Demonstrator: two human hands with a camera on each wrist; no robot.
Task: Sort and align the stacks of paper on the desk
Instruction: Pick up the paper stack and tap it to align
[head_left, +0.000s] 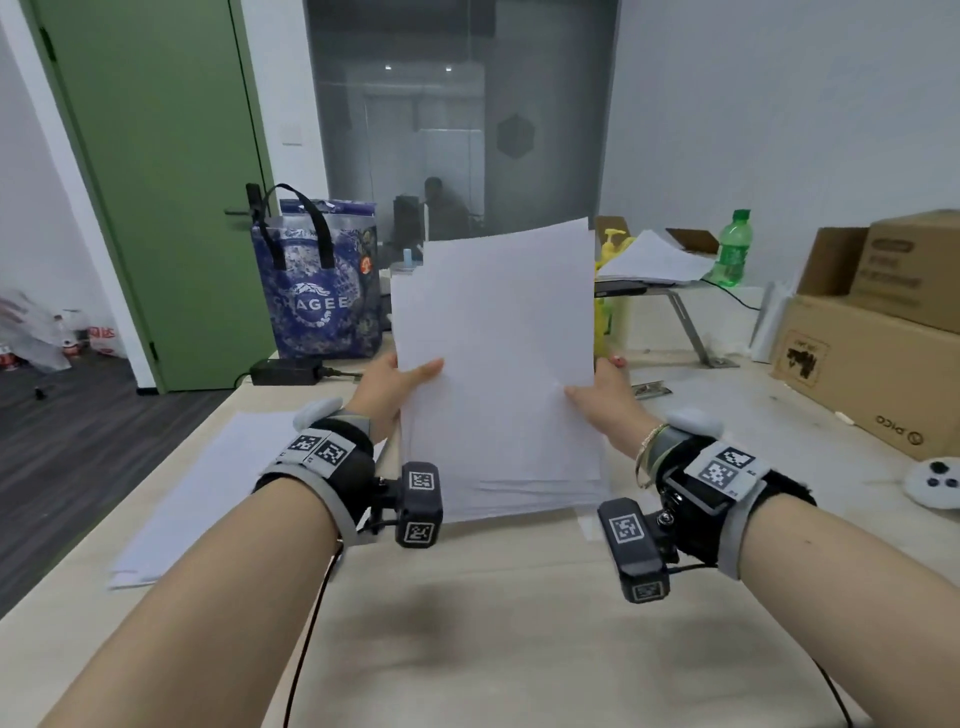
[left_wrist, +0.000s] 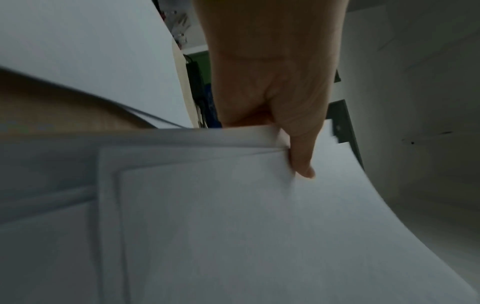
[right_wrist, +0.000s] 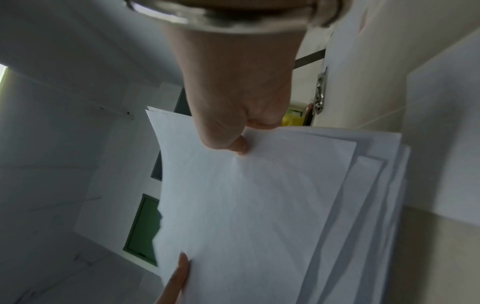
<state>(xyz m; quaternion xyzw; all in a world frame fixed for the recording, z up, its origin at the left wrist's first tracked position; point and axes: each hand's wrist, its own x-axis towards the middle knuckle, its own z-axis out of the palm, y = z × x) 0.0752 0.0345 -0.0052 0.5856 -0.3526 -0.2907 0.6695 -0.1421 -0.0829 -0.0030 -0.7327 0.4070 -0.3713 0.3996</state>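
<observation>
A loose stack of plain white paper sheets (head_left: 496, 364) is held upright above the pale wooden tabletop (head_left: 519, 623), between the two hands. The sheets are blank on the side facing the head camera, and they are not squared up: edges fan out in steps at the bottom and along the sides, and one sheet stands higher at the top right corner. The left hand (head_left: 390, 379) pinches the stack's left edge, thumb laid across the front and the fingers hidden behind. The right hand (head_left: 602, 392) pinches the right edge the same way, its thumb pressing a small crease into the top sheet in the right wrist view.

A second flat pile of white paper (head_left: 208, 483) lies on the tabletop to the left, partly under the left forearm.

Behind the held stack stands a blue patterned tote bag with black handles (head_left: 317, 291), printed "CHAGEE" in white. At the right, a brown cardboard box (head_left: 852, 374) carries the word "PICO", seen upside down. Its other label is too blurred to read.
</observation>
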